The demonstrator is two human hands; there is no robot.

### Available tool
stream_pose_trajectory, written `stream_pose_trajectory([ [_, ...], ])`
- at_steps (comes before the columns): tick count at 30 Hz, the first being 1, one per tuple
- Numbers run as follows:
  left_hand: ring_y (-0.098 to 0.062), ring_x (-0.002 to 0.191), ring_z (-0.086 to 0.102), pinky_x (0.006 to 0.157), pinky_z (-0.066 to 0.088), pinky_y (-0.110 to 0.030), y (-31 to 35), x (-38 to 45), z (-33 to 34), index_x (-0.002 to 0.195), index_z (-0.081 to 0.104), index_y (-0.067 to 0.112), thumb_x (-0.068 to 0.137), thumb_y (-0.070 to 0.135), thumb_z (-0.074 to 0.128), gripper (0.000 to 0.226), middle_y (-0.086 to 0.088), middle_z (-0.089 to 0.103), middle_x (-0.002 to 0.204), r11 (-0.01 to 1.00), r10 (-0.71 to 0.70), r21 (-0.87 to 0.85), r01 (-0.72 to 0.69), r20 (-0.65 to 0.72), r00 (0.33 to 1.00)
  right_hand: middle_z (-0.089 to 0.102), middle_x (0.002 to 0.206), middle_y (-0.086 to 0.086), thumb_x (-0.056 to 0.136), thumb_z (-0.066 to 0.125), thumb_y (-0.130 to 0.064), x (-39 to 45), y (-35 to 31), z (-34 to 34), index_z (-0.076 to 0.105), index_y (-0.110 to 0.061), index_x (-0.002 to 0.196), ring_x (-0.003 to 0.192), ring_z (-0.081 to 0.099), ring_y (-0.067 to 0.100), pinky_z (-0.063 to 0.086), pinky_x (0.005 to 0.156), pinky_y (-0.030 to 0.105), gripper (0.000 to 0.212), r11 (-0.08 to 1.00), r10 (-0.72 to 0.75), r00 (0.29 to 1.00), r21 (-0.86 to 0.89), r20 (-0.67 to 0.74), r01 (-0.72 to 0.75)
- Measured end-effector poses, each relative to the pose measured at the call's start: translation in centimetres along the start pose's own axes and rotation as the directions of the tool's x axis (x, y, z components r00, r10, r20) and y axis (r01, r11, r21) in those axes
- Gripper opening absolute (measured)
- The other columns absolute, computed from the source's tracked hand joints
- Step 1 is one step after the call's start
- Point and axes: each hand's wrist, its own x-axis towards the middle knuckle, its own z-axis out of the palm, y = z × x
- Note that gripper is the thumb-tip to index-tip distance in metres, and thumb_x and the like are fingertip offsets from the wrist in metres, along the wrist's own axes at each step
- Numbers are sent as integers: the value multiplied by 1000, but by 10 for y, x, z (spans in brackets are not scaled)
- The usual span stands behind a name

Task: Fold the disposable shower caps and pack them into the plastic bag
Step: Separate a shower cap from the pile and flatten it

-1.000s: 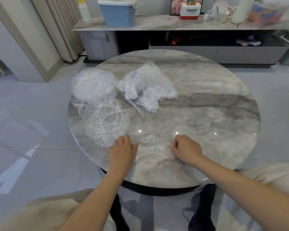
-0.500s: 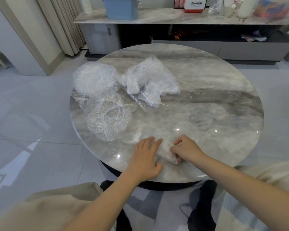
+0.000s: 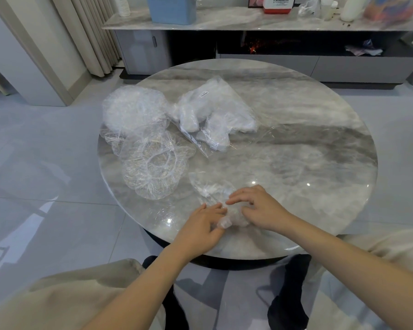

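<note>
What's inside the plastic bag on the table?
The plastic bag holds white folded bundles, apparently shower caps. How many cannot be told, because they overlap and hide each other.

The blue bin (image 3: pixel 172 9) and Panasonic box (image 3: pixel 280 4) are cropped by the top edge; the colourful packet (image 3: pixel 389 8) beside them is blurred.

living room: tv console (image 3: pixel 260 19), curtains (image 3: pixel 91 32)
</note>
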Motion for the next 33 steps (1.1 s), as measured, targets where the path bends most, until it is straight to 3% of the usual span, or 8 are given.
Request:
stream_pose_trajectory([
  [2,0,92,61,101,37,-23,6,-3,-4,80,69,22,91,55,35,49,12,68,82,997,-30,-75,25,-61,998,52,118,-10,74,46,-21,0,6,2,67,-37,111,114,38,11,32,99,15,45,997,81,991,5,106,-82],
  [4,-7,49,40,60,37,-19,11,-3,-10,57,49,10,91,48,44,50,10,39,48,986,-108,-139,89,-135,985,48,115,-4,76,46,-28,0,7,4,65,-42,111,116,39,17,34,105,28,42,988,151,981,-3,121,-152],
  [8,-7,39,28,44,22,-19,11,0,-15,50,33,16,97,32,49,52,11,29,38,927,-333,-260,270,-238,913,43,111,-1,85,49,-13,1,3,-2,63,-36,110,113,42,17,35,103,28,38,985,171,972,-29,161,-169],
  [13,-6,37,25,38,24,-16,9,11,-17,49,27,15,101,30,40,56,5,26,42,865,-489,-294,407,-311,815,51,84,1,80,58,-27,2,1,-3,55,-14,76,87,53,18,39,70,26,14,988,142,968,-91,209,-126],
  [20,-11,49,39,48,30,-21,3,22,-15,59,38,13,100,37,38,48,1,39,54,860,-506,-104,499,-296,810,44,60,-9,92,57,-34,6,5,19,37,-19,59,56,40,3,30,52,20,41,984,120,987,-116,-106,-132],
  [24,-18,75,57,62,39,-26,7,19,-12,117,49,8,97,45,42,43,-2,60,85,843,-457,103,527,-377,805,51,63,-5,91,54,-43,7,5,24,44,-16,66,59,50,11,36,55,27,39,982,151,972,-89,-177,-169],
  [29,-25,100,50,86,38,-34,-1,15,-5,122,49,8,88,33,48,42,-11,55,112,857,62,445,259,-589,806,54,64,-6,94,48,-45,7,5,25,51,-16,80,60,53,12,36,53,26,33,973,178,962,-108,-206,-203],
  [33,-30,122,51,103,27,-41,4,12,12,122,59,7,88,28,39,45,-15,56,130,778,119,617,115,-325,938,53,64,-9,95,48,-40,9,4,25,50,-19,93,60,51,9,34,51,24,21,967,173,959,-145,-223,-208],
])
